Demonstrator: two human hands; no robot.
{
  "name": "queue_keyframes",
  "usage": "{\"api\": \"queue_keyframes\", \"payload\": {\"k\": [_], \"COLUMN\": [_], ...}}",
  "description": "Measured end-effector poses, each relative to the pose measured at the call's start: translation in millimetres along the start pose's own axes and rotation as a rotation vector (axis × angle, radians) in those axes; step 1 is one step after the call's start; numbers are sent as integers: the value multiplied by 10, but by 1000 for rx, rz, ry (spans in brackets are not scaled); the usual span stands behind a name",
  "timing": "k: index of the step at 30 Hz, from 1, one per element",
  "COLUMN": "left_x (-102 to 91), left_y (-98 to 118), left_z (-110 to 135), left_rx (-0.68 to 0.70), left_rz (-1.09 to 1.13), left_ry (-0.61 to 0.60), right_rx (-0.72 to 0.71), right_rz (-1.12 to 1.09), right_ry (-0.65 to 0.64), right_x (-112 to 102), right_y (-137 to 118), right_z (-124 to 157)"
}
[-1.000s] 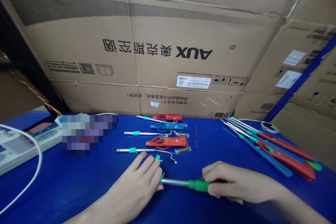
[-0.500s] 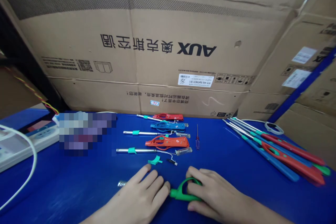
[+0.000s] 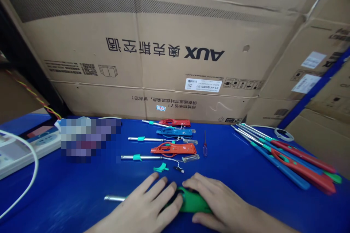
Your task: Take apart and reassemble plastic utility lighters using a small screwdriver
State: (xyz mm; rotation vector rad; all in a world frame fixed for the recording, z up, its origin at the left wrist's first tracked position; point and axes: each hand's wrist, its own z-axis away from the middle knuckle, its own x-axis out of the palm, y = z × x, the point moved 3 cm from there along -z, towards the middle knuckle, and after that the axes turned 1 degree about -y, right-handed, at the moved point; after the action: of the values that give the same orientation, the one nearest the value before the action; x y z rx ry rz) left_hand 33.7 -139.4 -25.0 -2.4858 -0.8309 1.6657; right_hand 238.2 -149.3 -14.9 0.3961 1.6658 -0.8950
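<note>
Near the front edge, both my hands are on a green stick lighter (image 3: 194,202) whose metal tube (image 3: 114,198) points left. My left hand (image 3: 153,202) is wrapped over its front, covering the trigger area. My right hand (image 3: 218,200) grips the rear of the green body, thumb below and fingers over the top. Just beyond lie a loose teal trigger (image 3: 161,168) and a small black igniter piece (image 3: 179,169) on a white wire. Behind them rest an orange lighter shell (image 3: 175,149), a metal tube (image 3: 142,157) and a clear fuel tank (image 3: 190,158).
Blue (image 3: 175,132) and red (image 3: 175,122) shells with their tubes lie farther back. A small screwdriver (image 3: 205,147) stands right of them. Several whole lighters (image 3: 290,160) are piled at right, near a white band (image 3: 284,134). A power strip (image 3: 35,149) lies left; cardboard (image 3: 164,18) walls the back.
The green lighter has shifted left between my hands, showing more metal tube past my left hand. My right hand has moved slightly left, closer to my left hand.
</note>
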Motion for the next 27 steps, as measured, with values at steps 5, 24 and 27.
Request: {"api": "queue_keyframes", "payload": {"k": [5,24,27], "left_x": [-30,-20,-14], "left_y": [-14,-20,-17], "left_z": [-54,-29,-39], "left_rx": [101,97,83], "left_rz": [57,254,293], "left_ry": [-141,-278,-294], "right_rx": [122,129,150], "right_rz": [-47,-15,-595], "right_ry": [333,490,599], "right_x": [-145,-429,-470], "right_y": [390,659,443], "right_z": [-25,20,60]}}
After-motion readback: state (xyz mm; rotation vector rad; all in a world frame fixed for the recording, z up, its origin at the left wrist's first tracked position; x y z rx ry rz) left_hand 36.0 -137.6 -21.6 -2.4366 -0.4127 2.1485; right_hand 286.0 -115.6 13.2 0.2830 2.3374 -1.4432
